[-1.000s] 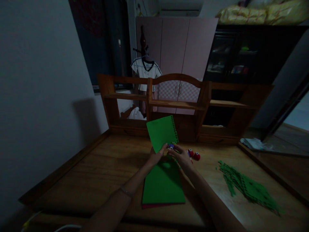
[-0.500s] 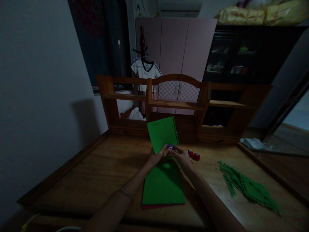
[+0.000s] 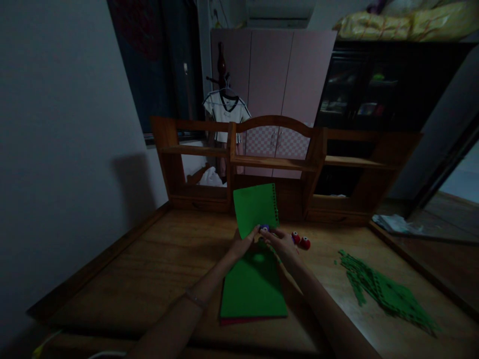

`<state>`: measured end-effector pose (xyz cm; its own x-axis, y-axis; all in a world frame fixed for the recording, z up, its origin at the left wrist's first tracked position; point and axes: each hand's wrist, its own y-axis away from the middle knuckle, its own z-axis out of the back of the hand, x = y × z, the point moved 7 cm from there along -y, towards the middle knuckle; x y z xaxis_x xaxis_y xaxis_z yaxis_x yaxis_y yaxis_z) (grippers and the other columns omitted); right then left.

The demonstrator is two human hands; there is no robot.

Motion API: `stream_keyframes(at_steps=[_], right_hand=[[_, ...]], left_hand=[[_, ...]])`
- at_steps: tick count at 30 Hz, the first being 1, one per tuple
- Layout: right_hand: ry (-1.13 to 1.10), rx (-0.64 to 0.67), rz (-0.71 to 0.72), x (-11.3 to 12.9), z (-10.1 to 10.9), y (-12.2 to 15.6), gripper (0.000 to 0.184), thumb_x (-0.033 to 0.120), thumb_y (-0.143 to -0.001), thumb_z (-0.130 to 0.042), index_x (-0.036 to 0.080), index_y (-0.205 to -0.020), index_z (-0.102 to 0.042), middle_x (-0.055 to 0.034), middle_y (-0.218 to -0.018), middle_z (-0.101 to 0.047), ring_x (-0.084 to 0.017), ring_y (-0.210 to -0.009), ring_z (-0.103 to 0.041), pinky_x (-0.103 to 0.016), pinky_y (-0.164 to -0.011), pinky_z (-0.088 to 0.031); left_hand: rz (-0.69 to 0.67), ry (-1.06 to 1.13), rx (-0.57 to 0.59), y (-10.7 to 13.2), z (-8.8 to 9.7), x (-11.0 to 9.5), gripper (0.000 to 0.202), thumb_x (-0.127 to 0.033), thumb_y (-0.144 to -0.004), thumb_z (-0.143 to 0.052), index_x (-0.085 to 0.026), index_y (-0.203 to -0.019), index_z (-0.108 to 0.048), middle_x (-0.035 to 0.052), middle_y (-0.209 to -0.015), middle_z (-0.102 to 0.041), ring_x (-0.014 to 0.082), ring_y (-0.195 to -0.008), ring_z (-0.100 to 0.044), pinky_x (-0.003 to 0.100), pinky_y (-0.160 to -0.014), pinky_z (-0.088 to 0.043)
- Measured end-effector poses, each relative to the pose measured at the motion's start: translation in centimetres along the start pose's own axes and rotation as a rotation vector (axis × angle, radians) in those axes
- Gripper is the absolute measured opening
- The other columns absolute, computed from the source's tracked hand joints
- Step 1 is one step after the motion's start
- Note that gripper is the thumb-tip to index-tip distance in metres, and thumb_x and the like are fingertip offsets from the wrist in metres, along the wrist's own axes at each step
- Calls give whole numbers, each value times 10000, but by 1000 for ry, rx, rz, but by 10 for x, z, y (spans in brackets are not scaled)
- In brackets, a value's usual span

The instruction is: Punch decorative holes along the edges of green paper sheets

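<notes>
A green sheet of paper (image 3: 256, 207) stands raised and tilted, with a row of small holes along its right edge. My left hand (image 3: 242, 244) is closed on its lower part, thumb against a small purple craft punch (image 3: 264, 228). From the other side, my right hand (image 3: 281, 243) grips that punch, its fingers wrapped about it at the sheet's lower right corner. Below both hands lies a stack of green paper (image 3: 253, 291), with a reddish layer showing under its front edge. Two red craft punches (image 3: 305, 243) rest just beyond my right hand, partly hidden by it.
To the right lies a heap of green hole-edged paper and strips (image 3: 385, 289) on the wooden desk (image 3: 149, 269). A wooden shelf unit (image 3: 275, 162) borders the desk's back. Raised wooden rims run along its sides, and a wall (image 3: 75, 149) stands at left.
The raised green sheet has shifted slightly to the right and stands a little straighter. Both hands keep nearly the same place around the purple punch.
</notes>
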<state>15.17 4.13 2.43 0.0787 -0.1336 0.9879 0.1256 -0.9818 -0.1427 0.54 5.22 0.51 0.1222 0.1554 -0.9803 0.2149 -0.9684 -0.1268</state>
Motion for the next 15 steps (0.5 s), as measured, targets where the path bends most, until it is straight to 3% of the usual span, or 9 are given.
stream_keyframes(at_steps=[6, 15], right_hand=[[-9, -18, -20, -1, 0, 1, 405, 456, -606, -683, 141, -860, -669, -93, -813, -665, -191, -716, -622, -268, -624, -460], [-7, -40, -25, -5, 2, 0, 420, 465, -609, -681, 125, -854, -660, -81, -772, -648, -150, -634, -582, -239, -558, -417]], left_hand=[[112, -150, 86, 0, 1, 11, 457, -545, -634, -609, -125, -806, -669, 49, -631, -645, 161, -566, -584, 261, -552, -447], [42, 12, 95, 4, -5, -2, 488, -474, -632, -652, -130, -978, -648, 99, -956, -659, 222, -861, -605, 303, -761, -457]])
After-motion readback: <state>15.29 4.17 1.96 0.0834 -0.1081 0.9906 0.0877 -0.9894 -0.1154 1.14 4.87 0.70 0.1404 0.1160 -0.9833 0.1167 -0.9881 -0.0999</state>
